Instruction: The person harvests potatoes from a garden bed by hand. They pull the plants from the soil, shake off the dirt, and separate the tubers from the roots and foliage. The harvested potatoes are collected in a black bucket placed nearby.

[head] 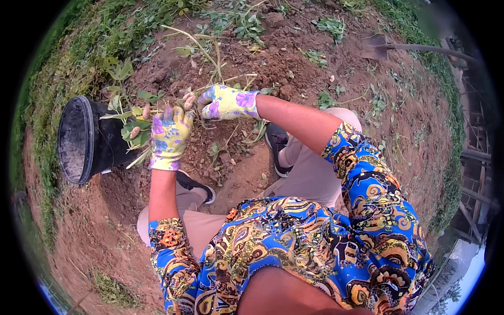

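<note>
Both my hands wear yellow floral gloves and work close together over the soil. My left hand (169,136) is closed on an uprooted peanut plant, whose green leaves (136,136) stick out past the glove. Pale pods hang about this hand, among them one peanut pod (135,132) over the leaves and another pod (146,111) higher up. My right hand (228,102) has its fingers curled around the plant's roots and stems, just right of a pair of pods (189,100). Bare stems (217,59) reach up beyond it. The gloves hide the exact finger contacts.
A black plastic bucket (112,138) lies on its side at the left, its mouth facing away from me. At the upper right a shovel (377,47) rests on the soil. Cut leaves (330,29) are scattered around. My shoes (277,147) stand close below my hands.
</note>
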The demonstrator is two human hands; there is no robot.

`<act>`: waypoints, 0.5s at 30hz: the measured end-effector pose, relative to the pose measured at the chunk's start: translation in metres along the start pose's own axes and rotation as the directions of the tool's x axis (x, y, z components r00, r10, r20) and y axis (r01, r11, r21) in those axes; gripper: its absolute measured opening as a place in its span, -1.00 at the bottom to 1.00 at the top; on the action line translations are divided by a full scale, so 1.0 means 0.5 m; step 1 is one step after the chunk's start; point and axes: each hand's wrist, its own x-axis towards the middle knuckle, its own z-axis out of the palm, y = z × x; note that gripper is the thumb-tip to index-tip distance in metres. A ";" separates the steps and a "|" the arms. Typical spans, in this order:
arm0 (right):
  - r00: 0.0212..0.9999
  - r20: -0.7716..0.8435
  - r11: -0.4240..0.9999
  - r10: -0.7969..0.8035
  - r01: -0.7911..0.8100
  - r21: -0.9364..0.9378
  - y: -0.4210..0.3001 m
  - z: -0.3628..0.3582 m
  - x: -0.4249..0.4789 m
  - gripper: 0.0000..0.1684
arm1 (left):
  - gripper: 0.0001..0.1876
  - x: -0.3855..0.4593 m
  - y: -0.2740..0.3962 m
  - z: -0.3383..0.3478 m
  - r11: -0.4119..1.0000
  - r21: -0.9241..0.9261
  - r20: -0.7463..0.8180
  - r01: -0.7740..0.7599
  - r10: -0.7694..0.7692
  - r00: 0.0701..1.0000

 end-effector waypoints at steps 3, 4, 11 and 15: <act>0.996 -0.088 0.999 0.006 -0.002 0.047 0.020 0.016 0.013 -0.64 | -0.91 -0.009 0.007 0.019 0.980 -0.038 -0.039 0.193 -0.194 0.980; 0.996 -0.059 0.995 0.071 -0.067 0.072 -0.010 0.009 0.000 -0.69 | -0.90 -0.009 0.010 0.022 0.982 -0.016 -0.041 0.187 -0.188 0.981; 0.975 -0.169 0.790 0.147 -0.013 0.613 -0.019 -0.039 -0.007 -0.74 | -0.96 -0.015 -0.014 0.013 1.000 0.011 -0.236 -0.017 0.019 0.972; 0.956 -0.229 0.936 0.183 -0.098 0.339 -0.029 -0.035 0.005 -0.65 | -0.91 -0.013 0.010 0.012 0.995 -0.007 -0.254 0.100 -0.098 0.962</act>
